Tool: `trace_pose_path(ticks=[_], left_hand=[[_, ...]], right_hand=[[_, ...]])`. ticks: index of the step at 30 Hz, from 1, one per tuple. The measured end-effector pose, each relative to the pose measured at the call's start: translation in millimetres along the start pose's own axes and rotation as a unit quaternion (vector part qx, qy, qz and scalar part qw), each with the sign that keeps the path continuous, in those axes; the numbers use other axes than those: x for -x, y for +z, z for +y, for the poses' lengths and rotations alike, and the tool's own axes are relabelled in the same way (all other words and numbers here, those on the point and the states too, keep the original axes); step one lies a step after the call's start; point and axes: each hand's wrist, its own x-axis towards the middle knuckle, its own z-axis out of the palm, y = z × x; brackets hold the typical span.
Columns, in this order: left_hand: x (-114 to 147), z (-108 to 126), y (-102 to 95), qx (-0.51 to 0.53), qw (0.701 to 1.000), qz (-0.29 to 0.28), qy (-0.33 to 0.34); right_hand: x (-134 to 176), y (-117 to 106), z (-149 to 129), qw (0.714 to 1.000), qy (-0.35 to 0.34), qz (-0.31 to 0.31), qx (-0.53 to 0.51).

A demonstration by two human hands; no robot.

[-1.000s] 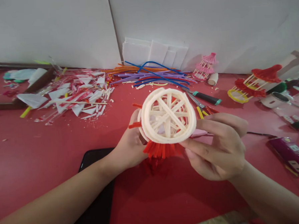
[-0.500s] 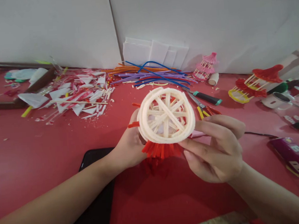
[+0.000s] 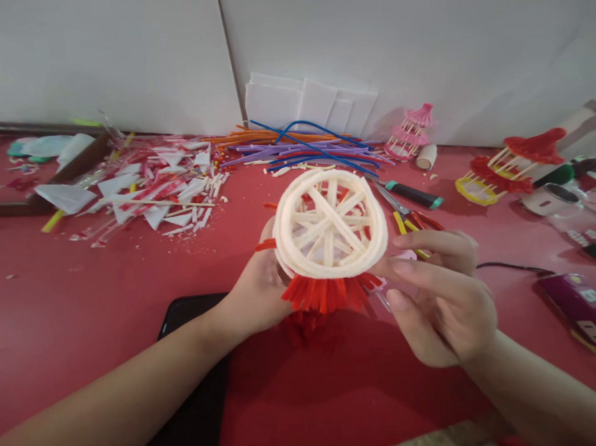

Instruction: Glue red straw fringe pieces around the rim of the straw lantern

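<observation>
A craft piece of pipe cleaners is held up in the middle, with a cream spoked wheel (image 3: 332,222) facing me. Under the wheel's rim hangs a red fringe (image 3: 326,296), and short red ends stick out at its left. My left hand (image 3: 261,281) grips the piece from the left and behind; its fingertips are hidden by the wheel. My right hand (image 3: 444,298) is at the lower right with its fingers apart. Its index fingertip is at the wheel's edge; whether it touches, I cannot tell. A small pink and clear bit (image 3: 380,290) shows between that hand and the fringe.
Paper and straw scraps (image 3: 171,183) lie at the left. Coloured pipe cleaners (image 3: 304,146) are piled by the wall. A craft knife (image 3: 414,194) and pliers (image 3: 411,227) lie behind my right hand. Pink (image 3: 410,130) and red (image 3: 517,165) tiered models stand at the right. A black phone-like slab (image 3: 191,388) is under my left arm.
My right hand has drawn back a little to the right, and its fingers have spread away from the wheel. The wheel has tilted up slightly, showing more red fringe.
</observation>
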Motion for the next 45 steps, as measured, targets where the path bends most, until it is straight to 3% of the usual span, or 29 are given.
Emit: trace_pose_path(ticks=[5,16,45], left_hand=[[-0.7,2.1,0.5,0.032,0.999,-0.022,-0.007],[1.7,-0.6,-1.6,0.031,0.999,0.011,-0.003],[2.6,-3.2,-0.7,0.078,0.997,-0.001,-0.006]], right_hand=[[0.8,1.8,-0.8,1.0,-0.006,-0.001,-0.002],[1.6,3.2,5.0,1.0,-0.024,-0.015,0.001],[0.3,-1.5,8.9,0.998,-0.069,-0.009,0.007]])
